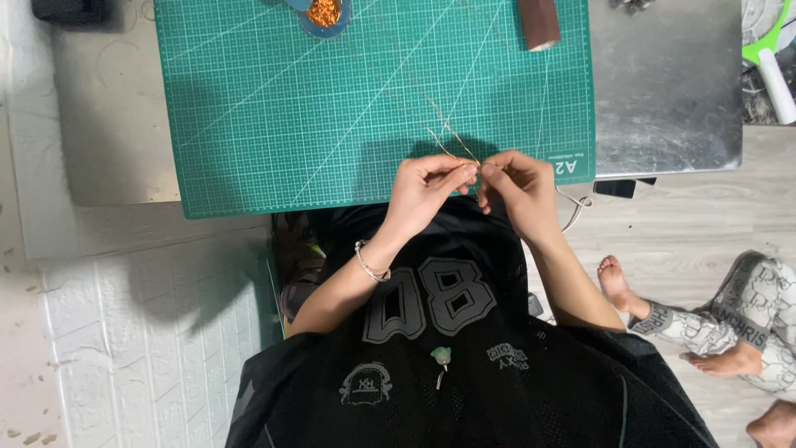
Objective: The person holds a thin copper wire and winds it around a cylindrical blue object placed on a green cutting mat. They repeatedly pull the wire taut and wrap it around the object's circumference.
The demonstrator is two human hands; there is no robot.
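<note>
Both my hands meet at the near edge of a green cutting mat. My left hand and my right hand pinch thin golden wire strands between thumb and fingertips. The strands rise from my fingers over the mat and cross each other. A silver bracelet is on my left wrist. A small pale green piece with a short stem lies on my black shirt in my lap.
A blue dish with a coil of orange wire and a brown roll sit at the mat's far edge. The mat lies on a metal table. Another person's bare feet and patterned trouser legs are on the floor at right.
</note>
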